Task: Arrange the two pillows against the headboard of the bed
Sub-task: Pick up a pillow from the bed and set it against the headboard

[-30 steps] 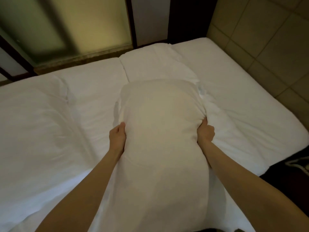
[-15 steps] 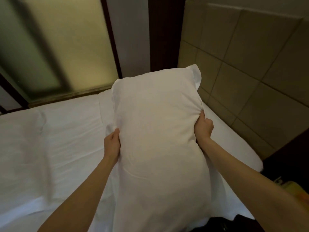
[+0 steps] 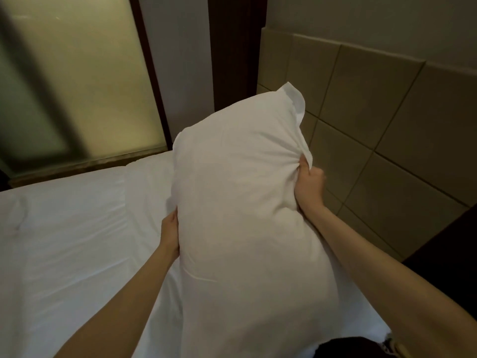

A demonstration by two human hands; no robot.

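Observation:
A white pillow [image 3: 242, 202] is held upright above the bed, its top corner tilted toward the padded tan headboard [image 3: 387, 140] on the right. My left hand [image 3: 171, 232] grips the pillow's left edge. My right hand [image 3: 309, 187] is clenched on its right edge, bunching the cover. A second white pillow [image 3: 148, 182] lies flat on the white bed [image 3: 64, 241] behind the held one, mostly hidden by it.
A frosted glass panel [image 3: 77, 86] with a dark frame stands beyond the bed's far side. A dark vertical post [image 3: 232, 52] meets the headboard's left end. A dark surface [image 3: 449, 249] sits low at the right.
The pillow has been lifted off the bed and swung up and right toward the headboard. Both hands kept their grip, and my view has turned right.

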